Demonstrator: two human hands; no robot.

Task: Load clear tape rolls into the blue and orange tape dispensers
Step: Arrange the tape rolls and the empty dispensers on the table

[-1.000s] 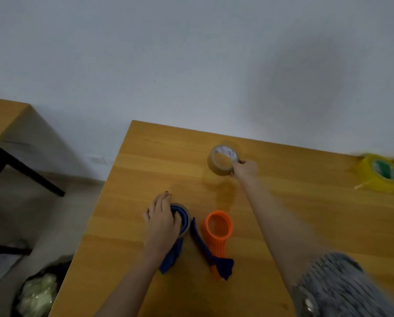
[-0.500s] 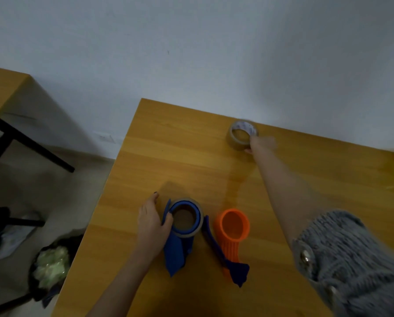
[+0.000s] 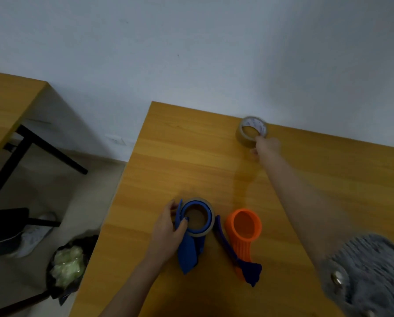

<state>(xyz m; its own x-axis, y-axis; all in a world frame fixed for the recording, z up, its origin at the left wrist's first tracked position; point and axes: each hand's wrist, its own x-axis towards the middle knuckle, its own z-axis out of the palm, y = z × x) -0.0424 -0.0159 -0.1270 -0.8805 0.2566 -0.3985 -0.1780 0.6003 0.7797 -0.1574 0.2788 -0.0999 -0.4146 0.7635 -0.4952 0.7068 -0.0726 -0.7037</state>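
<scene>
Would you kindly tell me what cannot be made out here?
Head view:
Right hand at the far tape roll: motion blur hides its grip.
The roll's label: too blurred to read.
Blue dispenser, left side: behind the left hand.
Grey sleeve: cut by the frame edge.

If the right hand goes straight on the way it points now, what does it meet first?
The clear tape roll at the far edge of the table; the right hand seems to touch its near rim, though blur hides any grip. Behind the roll stands only the wall.
</scene>
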